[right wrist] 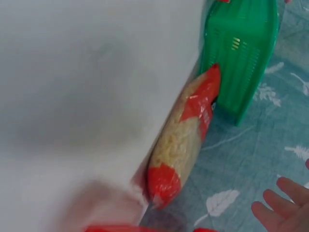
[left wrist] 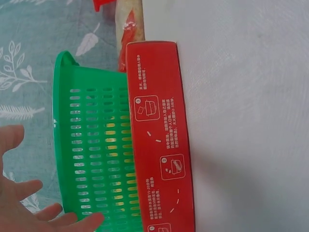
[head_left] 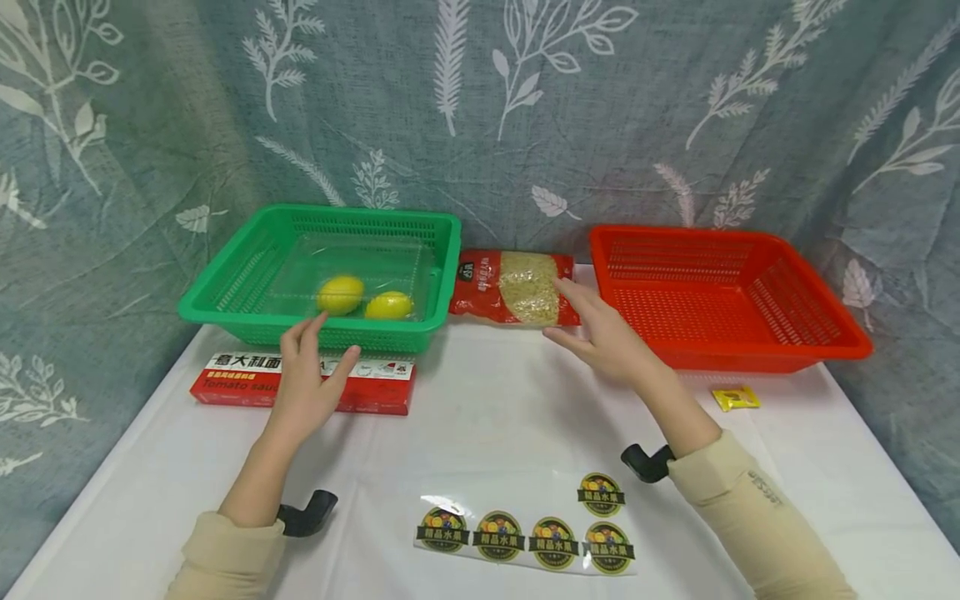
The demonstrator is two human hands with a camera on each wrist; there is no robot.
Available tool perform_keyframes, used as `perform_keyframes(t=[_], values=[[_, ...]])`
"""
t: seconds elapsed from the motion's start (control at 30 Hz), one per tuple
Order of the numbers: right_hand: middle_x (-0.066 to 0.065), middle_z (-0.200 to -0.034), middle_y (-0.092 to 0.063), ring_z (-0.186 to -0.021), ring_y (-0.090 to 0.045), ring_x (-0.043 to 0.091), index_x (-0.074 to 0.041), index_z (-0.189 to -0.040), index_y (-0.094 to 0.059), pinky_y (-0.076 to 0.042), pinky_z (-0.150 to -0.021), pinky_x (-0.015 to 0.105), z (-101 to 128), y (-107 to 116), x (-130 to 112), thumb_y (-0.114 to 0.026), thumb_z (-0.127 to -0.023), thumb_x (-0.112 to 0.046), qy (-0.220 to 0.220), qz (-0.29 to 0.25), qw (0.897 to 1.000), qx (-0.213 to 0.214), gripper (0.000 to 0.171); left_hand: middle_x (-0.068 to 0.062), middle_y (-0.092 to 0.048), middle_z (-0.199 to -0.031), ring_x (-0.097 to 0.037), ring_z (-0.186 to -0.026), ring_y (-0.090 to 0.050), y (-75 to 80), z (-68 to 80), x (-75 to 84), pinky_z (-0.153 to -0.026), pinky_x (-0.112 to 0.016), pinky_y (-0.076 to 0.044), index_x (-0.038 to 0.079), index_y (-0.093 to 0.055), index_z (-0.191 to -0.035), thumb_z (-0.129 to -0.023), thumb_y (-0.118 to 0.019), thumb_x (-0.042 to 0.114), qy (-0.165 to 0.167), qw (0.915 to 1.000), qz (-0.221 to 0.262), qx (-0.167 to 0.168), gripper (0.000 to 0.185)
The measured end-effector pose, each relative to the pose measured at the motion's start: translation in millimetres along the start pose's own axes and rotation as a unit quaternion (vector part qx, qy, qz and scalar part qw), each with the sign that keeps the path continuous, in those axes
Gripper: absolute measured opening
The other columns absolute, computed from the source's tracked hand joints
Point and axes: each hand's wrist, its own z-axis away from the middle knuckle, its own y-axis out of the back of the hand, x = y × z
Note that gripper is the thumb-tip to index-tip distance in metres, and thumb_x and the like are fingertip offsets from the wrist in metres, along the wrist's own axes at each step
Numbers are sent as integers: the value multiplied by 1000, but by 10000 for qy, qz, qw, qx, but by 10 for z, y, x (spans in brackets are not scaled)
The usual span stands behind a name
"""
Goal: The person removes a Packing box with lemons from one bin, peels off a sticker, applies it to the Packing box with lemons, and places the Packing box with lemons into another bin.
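My left hand (head_left: 307,387) is held with its fingers extended near the front rim of the green basket (head_left: 202,304), over a red and white pasta box (head_left: 386,396). Two lemons (head_left: 340,295) and a clear plastic container (head_left: 296,267) are in that basket; whether the lemons lie inside the container is hard to tell. The left wrist view shows the box's red side (left wrist: 157,125) with the left fingers (left wrist: 29,187) away from it. My right hand (head_left: 606,340), fingers also extended, hovers by a red bag of pale, dry-looking food (head_left: 528,287). Neither hand holds anything.
A red basket (head_left: 675,317) stands at the back right, a small yellow wrapped packet (head_left: 735,398) in front of it. Round fruit stickers on a clear sheet (head_left: 498,536) lie at the table's near side. Behind everything hangs a leaf-patterned curtain (head_left: 525,158).
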Motion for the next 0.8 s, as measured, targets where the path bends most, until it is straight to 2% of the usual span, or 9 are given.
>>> perform_keyframes(t=[0.17,0.33,0.53,0.67,0.8], values=[[6,-147,-26,-134,-25,24,-19,-146,-23,-25,-106,47,-103,-79,-58,-55,-88,-46,125,-58,9999,27,72,-26,-13,-136,-45,-123,-25,-17,10,-16,-93,-60,-31,-3,-19,-141,-95,-47,30,171,9992,303,171,63],[7,-146,-29,-132,-28,25,-16,-145,-25,-27,-105,47,-198,-151,-129,-58,-88,-40,311,-175,9993,54,70,-26,-19,-133,-42,-123,-27,-44,5,-33,-91,-53,-37,-4,-23,-138,-96,-46,26,474,9962,661,316,57],[7,-145,-31,-131,-30,25,-16,-145,-25,-29,-103,47,-285,-226,-212,-58,-88,-37,377,-298,9988,94,69,-27,-24,-134,-42,-124,-30,-81,-11,-54,-99,-52,-28,-7,-26,-135,-95,-47,21,712,9934,819,374,53],[6,-145,-31,-130,-30,24,-15,-145,-25,-29,-104,46,-341,-274,-258,-59,-88,-37,347,-344,9988,104,70,-25,-24,-136,-40,-127,-29,-99,-24,-58,-103,-51,-26,-7,-25,-134,-95,-47,22,887,9894,1069,420,53],[6,-144,-33,-131,-30,24,-13,-144,-26,-29,-104,45,-398,-326,-322,-59,-88,-37,368,-410,9985,56,70,-22,-24,-139,-36,-129,-29,-111,-42,-47,-102,-49,-29,-6,-25,-135,-96,-46,23,1146,9806,1494,547,53]])
